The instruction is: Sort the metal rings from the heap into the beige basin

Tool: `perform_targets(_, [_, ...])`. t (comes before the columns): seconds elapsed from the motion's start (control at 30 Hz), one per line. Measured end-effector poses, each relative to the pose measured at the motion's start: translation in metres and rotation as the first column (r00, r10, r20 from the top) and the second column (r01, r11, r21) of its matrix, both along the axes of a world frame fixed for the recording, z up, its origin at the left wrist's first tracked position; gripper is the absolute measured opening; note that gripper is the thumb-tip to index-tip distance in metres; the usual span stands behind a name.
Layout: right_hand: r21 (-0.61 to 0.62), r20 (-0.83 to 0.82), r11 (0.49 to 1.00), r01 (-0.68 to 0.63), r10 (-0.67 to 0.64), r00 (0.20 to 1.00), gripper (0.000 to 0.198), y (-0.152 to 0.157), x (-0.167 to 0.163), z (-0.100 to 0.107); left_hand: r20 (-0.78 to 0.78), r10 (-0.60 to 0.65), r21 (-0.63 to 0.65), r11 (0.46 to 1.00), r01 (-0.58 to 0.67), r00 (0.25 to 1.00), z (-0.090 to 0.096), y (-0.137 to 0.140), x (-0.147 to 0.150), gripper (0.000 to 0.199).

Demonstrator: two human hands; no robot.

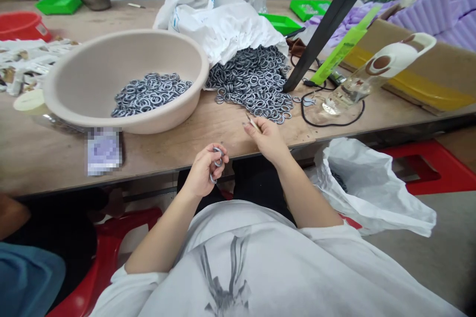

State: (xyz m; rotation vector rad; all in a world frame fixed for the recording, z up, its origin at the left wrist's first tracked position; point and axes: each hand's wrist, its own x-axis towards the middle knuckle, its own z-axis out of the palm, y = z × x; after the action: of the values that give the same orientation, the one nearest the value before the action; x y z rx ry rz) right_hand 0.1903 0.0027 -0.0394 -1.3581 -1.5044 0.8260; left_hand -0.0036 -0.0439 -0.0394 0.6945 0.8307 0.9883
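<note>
Closed around a few grey rings [217, 154], my left hand [204, 171] is just off the table's front edge. My right hand [268, 139] pinches a slim, pale stick-like tool with a thin dark tip [253, 123]; its exact kind is not clear. In front of that hand, a heap of grey rings [256, 79] spills from the mouth of a white sack [226, 29] onto the table. More grey rings [150, 93] lie inside a large beige basin [92, 54] to the left.
A dark metal post [330, 25] slants up from the table at right, near a clear water bottle [353, 86] and a black cable [334, 124]. An open white bag [375, 178] sits low at right. Another person's arm [13, 215] is at lower left, by a red chair [107, 252].
</note>
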Motion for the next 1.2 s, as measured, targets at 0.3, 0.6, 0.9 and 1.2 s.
perform_targets(0.3, [-0.161,-0.510,0.956,-0.246,0.133,0.850,0.054,-0.034,-0.045,0.006,-0.191,0.137,0.262,0.961,-0.084,0.972,-0.014,0.000,0.017,0.045])
perform_targets(0.6, [-0.058,-0.428,0.981,-0.186,0.144,0.892,0.052,-0.045,-0.046,0.008,-0.158,0.169,0.216,0.967,-0.133,0.973,-0.005,-0.005,0.018,0.044])
perform_targets(0.9, [0.044,-0.246,0.992,-0.122,0.129,0.960,0.054,-0.038,-0.032,0.005,-0.060,0.029,0.115,0.993,-0.022,0.998,0.008,-0.012,0.021,0.046])
perform_targets(1.2, [0.253,0.158,0.907,-0.337,0.305,0.939,0.052,-0.051,-0.025,0.011,-0.040,0.057,0.105,0.993,-0.053,0.998,0.009,-0.008,0.017,0.049])
